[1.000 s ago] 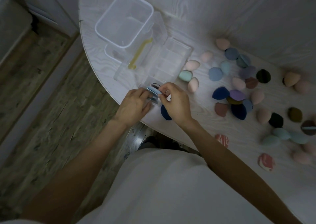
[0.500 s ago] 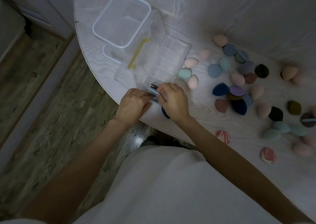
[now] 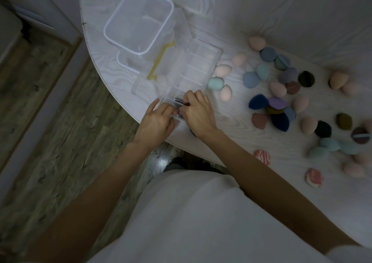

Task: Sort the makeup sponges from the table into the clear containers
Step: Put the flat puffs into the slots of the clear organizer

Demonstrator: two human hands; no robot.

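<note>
Your sponges (image 3: 277, 104) lie scattered across the right half of the white table (image 3: 261, 11), well apart from its curved near edge except two marbled pink ones low in the frame. The divided clear box (image 3: 193, 69) sits center-top, beside the deep clear tub (image 3: 138, 19) at upper left. Your right hand (image 3: 198, 112) curls its fingers into the box's nearest compartment, seemingly pinching thin dark sponges; your left hand (image 3: 156, 122) grips that corner, right at the table's rim.
</note>
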